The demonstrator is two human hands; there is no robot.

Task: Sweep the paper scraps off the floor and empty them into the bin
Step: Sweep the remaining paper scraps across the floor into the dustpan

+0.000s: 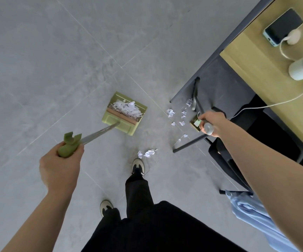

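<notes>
A green dustpan (pixel 123 122) stands on the grey floor, with a heap of white paper scraps (pixel 127 108) inside it. My left hand (pixel 59 170) grips the green handle (pixel 68 146) at the top of its long metal pole. My right hand (pixel 210 122) grips the grey top of the broom handle (pixel 208 127). The broom's green head (pixel 195 123) shows just below that hand, near the table leg. Loose paper scraps (pixel 178 115) lie scattered on the floor between dustpan and broom. Two more scraps (pixel 148 153) lie by my front shoe.
A dark table frame with slanted legs (pixel 194 95) stands at the right. Its wooden top (pixel 267 70) carries a phone, a charger cable and a pale cup. A dark chair (pixel 227 160) with a blue cloth (pixel 252 211) is close to my right arm. My shoes (pixel 138 168) stand below the scraps.
</notes>
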